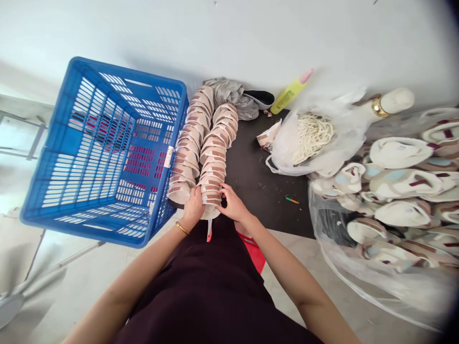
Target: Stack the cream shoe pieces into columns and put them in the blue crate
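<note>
Dark matte tabletop [247, 167] is backed by white wall [251, 38]; curved stack of nested brown-and-cream pieces [213, 169] is grasped by fingers [226, 188] of left hand [193, 209] and right hand [234, 206].

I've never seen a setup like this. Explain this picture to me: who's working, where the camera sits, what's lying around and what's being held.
No machine here, just a person's bare hands. The camera is worn on that person's head, so this single view looks forward and down.

The left hand and right hand touch the near end of the right-hand stack of nested tan-and-white pieces, from either side; how firmly they hold it, I can't tell. A similar left-hand stack lies beside it on the dark tabletop.

Further left is a blue basket. To the right are pale cords in a plastic bag, and many shoe-like pieces.
</note>
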A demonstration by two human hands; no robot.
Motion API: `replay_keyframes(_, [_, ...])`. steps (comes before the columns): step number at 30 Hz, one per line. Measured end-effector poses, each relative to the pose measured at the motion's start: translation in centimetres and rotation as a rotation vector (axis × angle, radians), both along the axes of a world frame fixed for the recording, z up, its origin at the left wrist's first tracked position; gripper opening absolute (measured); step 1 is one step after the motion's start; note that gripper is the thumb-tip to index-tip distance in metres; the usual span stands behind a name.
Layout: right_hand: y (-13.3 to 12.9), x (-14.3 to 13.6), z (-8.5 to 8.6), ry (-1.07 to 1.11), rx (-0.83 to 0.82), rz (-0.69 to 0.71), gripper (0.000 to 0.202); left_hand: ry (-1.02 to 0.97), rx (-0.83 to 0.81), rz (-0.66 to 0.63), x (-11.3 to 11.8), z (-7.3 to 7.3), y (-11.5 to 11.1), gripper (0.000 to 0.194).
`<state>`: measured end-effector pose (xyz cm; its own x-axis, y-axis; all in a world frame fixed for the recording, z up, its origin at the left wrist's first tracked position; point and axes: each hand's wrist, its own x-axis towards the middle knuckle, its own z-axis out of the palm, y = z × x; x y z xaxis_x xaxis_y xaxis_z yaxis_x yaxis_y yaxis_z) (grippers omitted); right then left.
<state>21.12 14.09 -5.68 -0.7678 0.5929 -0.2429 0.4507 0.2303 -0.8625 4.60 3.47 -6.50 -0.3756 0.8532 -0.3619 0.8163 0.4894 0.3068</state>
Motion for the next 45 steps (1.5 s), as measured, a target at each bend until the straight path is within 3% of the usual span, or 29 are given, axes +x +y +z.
replay_keyframes(6, [3.0,-1.1,-0.2,0.006,-0.112,-0.109,0.075,-0.003,0.021,0.004,0.1,-0.1,-0.1,0.052])
replay_keyframes(12, [5.2,-3.1,-0.1,-0.141,-0.021,-0.073,0.081,-0.009,0.051,0.029,0.3,-0.8,-0.4,0.052])
replay_keyframes(18, [6.0,-4.1,0.1,-0.304,0.094,0.029,0.069,-0.02,0.045,0.054,0.5,-0.9,-0.3,0.05])
replay_keyframes(22, [6.4,-5.0,1.3,-0.375,0.219,0.054,0.058,-0.025,0.039,0.075,0.7,-0.5,-0.2,0.048])
replay_keyframes(28, [8.1,-6.1,2.7,-0.337,0.455,0.168,0.035,-0.035,0.027,0.102,0.8,-0.1,-0.2,0.048])
replay_keyframes(34, [11.1,-6.9,1.9,-0.276,0.423,0.306,0.02,-0.039,0.011,0.142,0.9,-0.1,0.1,0.051])
replay_keyframes(37, [11.8,-7.5,1.5,-0.271,0.419,0.265,0.03,-0.041,0.003,0.156,1.1,0.1,0.3,0.052])
replay_keyframes(42, [12.8,-9.2,1.2,-0.32,0.398,0.113,0.066,-0.041,-0.008,0.168,1.2,0.6,0.6,0.052])
replay_keyframes(45, [14.4,-10.7,1.5,-0.393,0.391,0.064,0.071,-0.038,-0.015,0.171,1.2,0.7,0.7,0.051])
